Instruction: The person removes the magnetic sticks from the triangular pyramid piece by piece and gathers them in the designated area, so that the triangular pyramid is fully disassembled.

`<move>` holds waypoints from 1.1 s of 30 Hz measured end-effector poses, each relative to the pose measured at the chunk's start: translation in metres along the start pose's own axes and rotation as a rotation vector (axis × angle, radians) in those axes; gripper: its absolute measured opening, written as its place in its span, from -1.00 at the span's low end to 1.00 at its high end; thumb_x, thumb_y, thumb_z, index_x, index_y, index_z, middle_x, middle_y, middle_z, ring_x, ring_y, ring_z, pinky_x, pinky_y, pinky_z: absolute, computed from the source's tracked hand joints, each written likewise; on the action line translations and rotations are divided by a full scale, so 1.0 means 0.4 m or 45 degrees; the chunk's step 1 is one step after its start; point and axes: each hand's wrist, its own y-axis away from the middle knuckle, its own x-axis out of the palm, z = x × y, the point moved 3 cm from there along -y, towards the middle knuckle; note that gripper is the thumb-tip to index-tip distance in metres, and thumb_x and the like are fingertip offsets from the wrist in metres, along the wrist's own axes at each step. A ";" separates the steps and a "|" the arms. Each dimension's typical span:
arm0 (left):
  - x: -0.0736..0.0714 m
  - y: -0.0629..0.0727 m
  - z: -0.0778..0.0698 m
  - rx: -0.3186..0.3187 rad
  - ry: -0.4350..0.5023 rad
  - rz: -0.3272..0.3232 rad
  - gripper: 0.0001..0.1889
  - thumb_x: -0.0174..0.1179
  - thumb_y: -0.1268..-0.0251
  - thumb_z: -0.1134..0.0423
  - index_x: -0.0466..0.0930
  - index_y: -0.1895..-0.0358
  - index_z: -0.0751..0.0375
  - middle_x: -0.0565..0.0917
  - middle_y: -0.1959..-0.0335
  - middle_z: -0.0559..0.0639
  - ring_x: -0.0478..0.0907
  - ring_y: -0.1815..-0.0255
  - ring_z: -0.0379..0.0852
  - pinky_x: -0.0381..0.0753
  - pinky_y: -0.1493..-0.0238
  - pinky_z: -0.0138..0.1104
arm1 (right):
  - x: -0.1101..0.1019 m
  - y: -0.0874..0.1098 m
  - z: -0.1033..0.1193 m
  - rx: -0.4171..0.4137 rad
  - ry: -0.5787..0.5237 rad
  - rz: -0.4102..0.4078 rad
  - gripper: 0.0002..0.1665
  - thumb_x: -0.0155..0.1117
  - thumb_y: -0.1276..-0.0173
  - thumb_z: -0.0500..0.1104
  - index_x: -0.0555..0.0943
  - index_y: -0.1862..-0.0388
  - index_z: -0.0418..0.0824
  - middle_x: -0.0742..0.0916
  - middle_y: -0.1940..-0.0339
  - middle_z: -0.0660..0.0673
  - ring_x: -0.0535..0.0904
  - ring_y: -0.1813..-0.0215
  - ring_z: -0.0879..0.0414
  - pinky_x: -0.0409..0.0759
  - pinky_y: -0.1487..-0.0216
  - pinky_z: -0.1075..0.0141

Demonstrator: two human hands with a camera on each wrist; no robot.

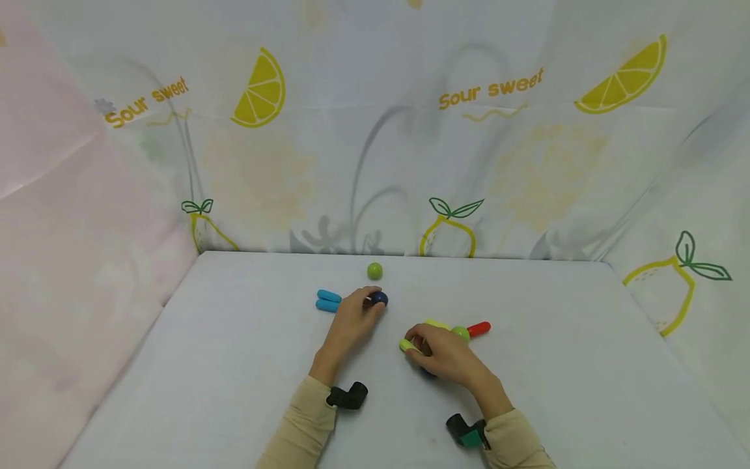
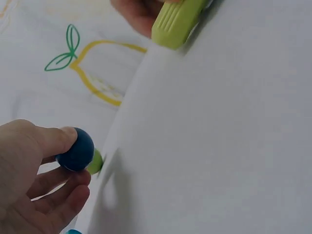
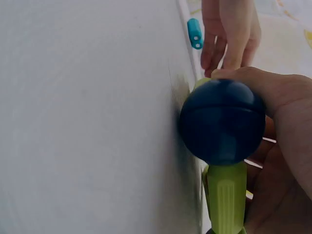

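My left hand (image 1: pixel 351 316) pinches a dark blue ball (image 2: pixel 80 151) between thumb and fingers, a little above the table in the left wrist view. To the right, my right hand (image 1: pixel 445 352) holds a toy assembly of balls and rods. Its lime-green rod (image 2: pixel 178 22) pokes out past the fingers toward the left hand. Another dark blue ball (image 3: pixel 222 122) sits at one corner of this piece, with a lime rod (image 3: pixel 226 195) running from it. Beyond the right hand show a green ball (image 1: pixel 460 333) and a red rod (image 1: pixel 480 329); the palm hides some of the joints.
Two bright blue rods (image 1: pixel 328 300) lie side by side left of the left hand. A loose green ball (image 1: pixel 375 271) rests near the back edge of the white table (image 1: pixel 234 365). Behind it hangs a lemon-printed cloth (image 1: pixel 351 163).
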 end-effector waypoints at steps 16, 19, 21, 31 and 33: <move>-0.111 -0.125 0.101 -0.201 -0.195 0.097 -0.60 0.20 -0.27 0.31 0.48 -0.17 0.31 0.58 -0.08 0.28 0.57 -0.04 0.16 0.51 -0.09 -0.05 | -0.013 0.029 -0.005 -0.044 -0.168 0.264 -0.50 0.27 -0.29 0.09 0.51 -0.14 -0.07 0.60 0.18 0.15 0.52 0.13 0.28 0.53 0.08 0.35; -0.106 -0.132 0.117 -0.183 -0.209 0.118 -0.60 0.19 -0.26 0.32 0.48 -0.17 0.31 0.58 -0.09 0.27 0.56 -0.02 0.15 0.50 -0.09 -0.05 | -0.008 0.030 -0.005 -0.045 -0.183 0.303 -0.45 0.31 -0.25 0.08 0.50 -0.18 -0.07 0.59 0.14 0.15 0.52 0.08 0.24 0.53 0.02 0.33; -0.103 -0.137 0.125 -0.172 -0.206 0.123 -0.59 0.18 -0.26 0.33 0.47 -0.18 0.30 0.57 -0.10 0.27 0.56 -0.02 0.15 0.49 -0.09 -0.05 | -0.005 0.029 -0.006 -0.051 -0.186 0.322 -0.43 0.33 -0.23 0.07 0.50 -0.20 -0.07 0.59 0.12 0.16 0.51 0.06 0.24 0.53 0.00 0.33; -0.094 -0.155 0.070 -0.091 -0.204 0.013 -0.55 0.17 -0.28 0.27 0.42 -0.24 0.21 0.41 -0.21 0.26 0.36 -0.24 0.22 0.40 -0.21 0.02 | -0.011 0.010 -0.015 -0.100 -0.149 0.173 -0.51 0.29 -0.28 0.05 0.52 -0.16 -0.03 0.63 0.07 0.16 0.53 0.08 0.30 0.54 0.01 0.36; -0.085 -0.137 0.037 -0.040 -0.155 -0.027 -0.61 0.15 -0.30 0.29 0.46 -0.19 0.20 0.45 -0.17 0.20 0.42 -0.18 0.14 0.47 -0.14 -0.03 | -0.010 0.006 -0.017 -0.110 -0.129 0.120 -0.56 0.28 -0.29 0.04 0.53 -0.12 -0.02 0.64 0.05 0.15 0.54 0.09 0.31 0.54 0.02 0.37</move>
